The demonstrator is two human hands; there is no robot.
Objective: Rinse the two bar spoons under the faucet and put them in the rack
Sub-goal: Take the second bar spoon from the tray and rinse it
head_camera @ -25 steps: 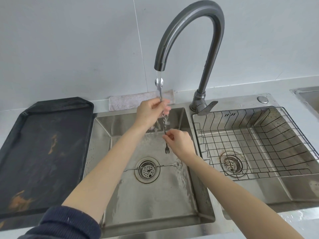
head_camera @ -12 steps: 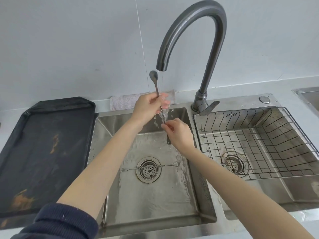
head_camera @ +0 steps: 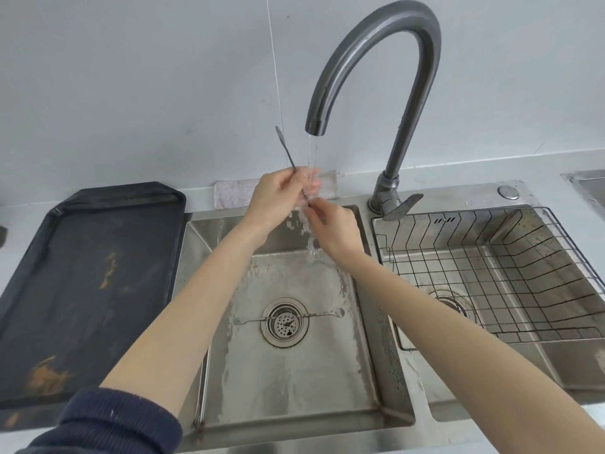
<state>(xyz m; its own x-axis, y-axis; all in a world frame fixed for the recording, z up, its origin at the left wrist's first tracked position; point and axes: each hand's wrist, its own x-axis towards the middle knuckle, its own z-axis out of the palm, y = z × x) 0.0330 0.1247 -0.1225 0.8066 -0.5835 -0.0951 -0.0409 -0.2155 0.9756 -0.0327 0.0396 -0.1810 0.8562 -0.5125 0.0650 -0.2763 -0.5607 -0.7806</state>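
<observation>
Water runs from the grey gooseneck faucet (head_camera: 376,54) into the left sink basin (head_camera: 294,381). My left hand (head_camera: 278,201) and my right hand (head_camera: 334,227) both grip one thin bar spoon (head_camera: 285,149) in the stream; its bowl end sticks up and left above my left hand, and its lower part is hidden by my fingers. A second bar spoon (head_camera: 324,313) lies flat across the drain (head_camera: 284,322) on the basin floor. The wire rack (head_camera: 491,273) sits in the right basin with nothing in it.
A dark, stained tray (head_camera: 85,283) lies on the counter left of the sink. A pale cloth (head_camera: 235,191) rests behind the basin against the wall. The faucet lever (head_camera: 402,204) points right. Another sink edge (head_camera: 586,181) shows at far right.
The held spoon has shifted up and left, its bowl end now out of the stream. My right hand has slid up the handle toward my left hand, hiding the forked end.
</observation>
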